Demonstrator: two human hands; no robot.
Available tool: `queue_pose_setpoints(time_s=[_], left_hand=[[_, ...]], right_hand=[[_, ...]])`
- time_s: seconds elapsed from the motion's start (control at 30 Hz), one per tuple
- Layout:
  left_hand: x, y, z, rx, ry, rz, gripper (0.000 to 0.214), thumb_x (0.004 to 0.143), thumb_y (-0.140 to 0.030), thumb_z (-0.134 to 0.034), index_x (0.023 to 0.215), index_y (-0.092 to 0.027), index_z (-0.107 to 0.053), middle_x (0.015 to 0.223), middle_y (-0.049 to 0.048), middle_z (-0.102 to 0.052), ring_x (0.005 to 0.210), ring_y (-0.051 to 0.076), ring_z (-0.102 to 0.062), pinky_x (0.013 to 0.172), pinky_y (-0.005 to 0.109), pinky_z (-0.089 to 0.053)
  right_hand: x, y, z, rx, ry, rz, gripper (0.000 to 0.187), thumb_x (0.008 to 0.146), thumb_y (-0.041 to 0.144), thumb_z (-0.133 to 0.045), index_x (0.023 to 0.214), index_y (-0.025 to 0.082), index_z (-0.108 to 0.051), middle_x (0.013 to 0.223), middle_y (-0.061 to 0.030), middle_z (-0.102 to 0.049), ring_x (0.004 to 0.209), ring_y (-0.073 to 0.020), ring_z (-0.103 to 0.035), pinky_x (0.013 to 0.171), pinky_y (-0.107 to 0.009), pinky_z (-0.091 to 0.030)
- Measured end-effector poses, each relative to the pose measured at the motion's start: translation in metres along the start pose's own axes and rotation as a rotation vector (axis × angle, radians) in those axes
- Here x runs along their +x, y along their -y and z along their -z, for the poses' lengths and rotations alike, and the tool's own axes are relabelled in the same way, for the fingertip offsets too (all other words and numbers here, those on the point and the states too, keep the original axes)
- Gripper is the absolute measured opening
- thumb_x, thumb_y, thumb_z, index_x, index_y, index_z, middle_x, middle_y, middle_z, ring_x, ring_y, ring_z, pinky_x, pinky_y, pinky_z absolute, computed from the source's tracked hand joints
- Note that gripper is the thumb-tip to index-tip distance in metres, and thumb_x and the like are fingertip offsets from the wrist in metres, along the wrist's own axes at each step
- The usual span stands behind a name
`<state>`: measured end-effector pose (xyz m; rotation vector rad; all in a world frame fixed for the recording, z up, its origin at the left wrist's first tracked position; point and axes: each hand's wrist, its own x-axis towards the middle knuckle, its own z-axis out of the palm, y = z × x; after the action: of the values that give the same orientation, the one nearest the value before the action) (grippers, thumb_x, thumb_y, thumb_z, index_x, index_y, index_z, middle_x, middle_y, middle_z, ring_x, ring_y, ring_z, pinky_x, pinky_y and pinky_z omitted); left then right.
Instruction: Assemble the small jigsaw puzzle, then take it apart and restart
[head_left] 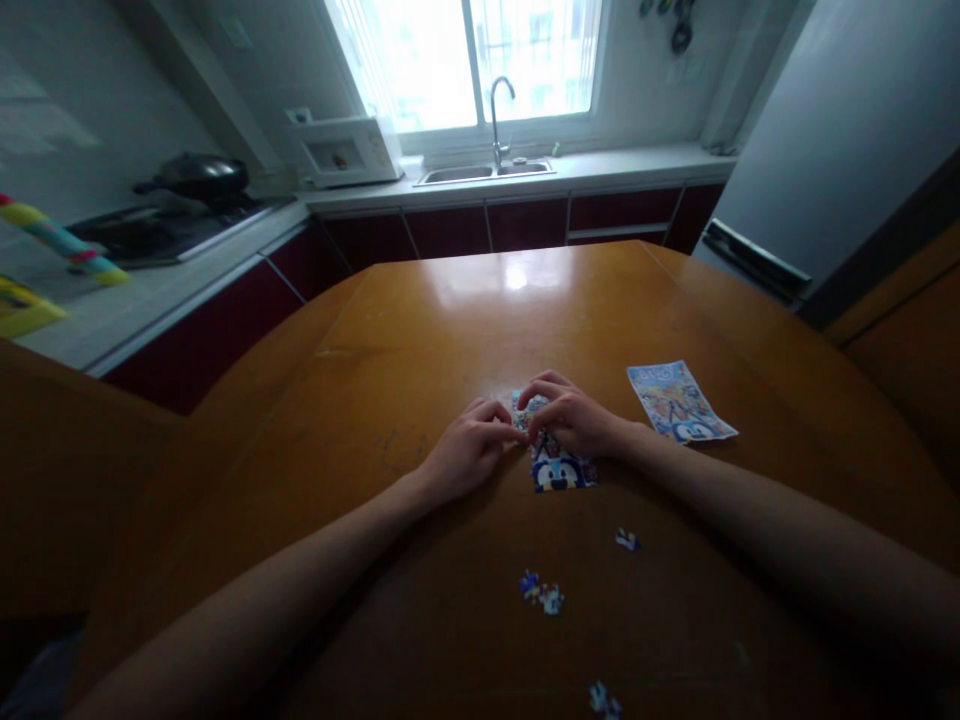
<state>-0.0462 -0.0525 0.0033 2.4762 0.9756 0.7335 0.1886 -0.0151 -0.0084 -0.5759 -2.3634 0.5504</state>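
Note:
A partly assembled jigsaw puzzle (556, 474) lies flat on the wooden table, with a blue and white cartoon face along its near edge. My left hand (471, 450) rests at its left side, fingers curled and fingertips against the puzzle's edge. Over the upper part lies my right hand (571, 415), its fingers bent down and the tips close to my left fingertips. Any single piece between the fingertips is too small to make out. Loose puzzle pieces lie nearer to me: one (627, 540) below my right wrist, a small cluster (541, 592), and more (604, 700) at the bottom.
A printed picture sheet (681, 402) lies right of the puzzle on the table (420, 340). Beyond stand a counter with a sink (487, 172), a microwave (349, 152) and a stove with a black pan (199, 178). A fridge (832, 130) is at the right.

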Motion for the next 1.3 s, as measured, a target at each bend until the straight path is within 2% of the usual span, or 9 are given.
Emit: queue_pose_setpoints(time_s=[0.77, 1.03, 1.13, 1.3], left_hand=[[0.0024, -0.0022, 0.0015, -0.014, -0.005, 0.025, 0.043, 0.087, 0.002, -0.049, 0.099, -0.029, -0.076, 0.103, 0.0030, -0.062, 0.100, 0.020, -0.050, 0.091, 0.038, -0.044], [0.0035, -0.0022, 0.0019, -0.055, -0.136, 0.109, 0.035, 0.085, 0.000, -0.046, 0.083, -0.021, -0.074, 0.095, 0.0038, -0.062, 0.097, 0.019, -0.054, 0.091, 0.037, -0.046], [0.0031, -0.0023, 0.0015, -0.043, -0.111, 0.089, 0.032, 0.088, -0.004, -0.049, 0.082, -0.022, -0.075, 0.095, 0.0039, -0.062, 0.097, 0.019, -0.054, 0.090, 0.037, -0.046], [0.0024, -0.0026, 0.0004, -0.008, -0.072, 0.067, 0.032, 0.085, -0.001, -0.053, 0.084, -0.024, -0.075, 0.095, 0.0032, -0.062, 0.097, 0.020, -0.053, 0.088, 0.037, -0.045]], right_hand=[[-0.0006, 0.0005, -0.0002, 0.015, -0.007, -0.012, 0.036, 0.075, -0.003, -0.060, 0.077, 0.029, -0.077, 0.110, -0.0012, -0.065, 0.110, -0.0219, -0.049, 0.099, -0.041, -0.043], [0.0001, 0.0011, 0.0006, 0.013, 0.004, -0.017, 0.036, 0.073, -0.004, -0.060, 0.076, 0.028, -0.077, 0.109, -0.0015, -0.065, 0.110, -0.0219, -0.049, 0.098, -0.040, -0.043], [0.0007, 0.0024, 0.0011, 0.011, 0.006, -0.021, 0.037, 0.073, -0.004, -0.059, 0.076, 0.028, -0.077, 0.109, -0.0018, -0.065, 0.110, -0.0221, -0.049, 0.098, -0.040, -0.043], [0.0018, 0.0035, 0.0018, 0.008, 0.011, -0.022, 0.037, 0.073, -0.004, -0.059, 0.076, 0.028, -0.078, 0.109, -0.0020, -0.065, 0.109, -0.0222, -0.049, 0.098, -0.041, -0.044]])
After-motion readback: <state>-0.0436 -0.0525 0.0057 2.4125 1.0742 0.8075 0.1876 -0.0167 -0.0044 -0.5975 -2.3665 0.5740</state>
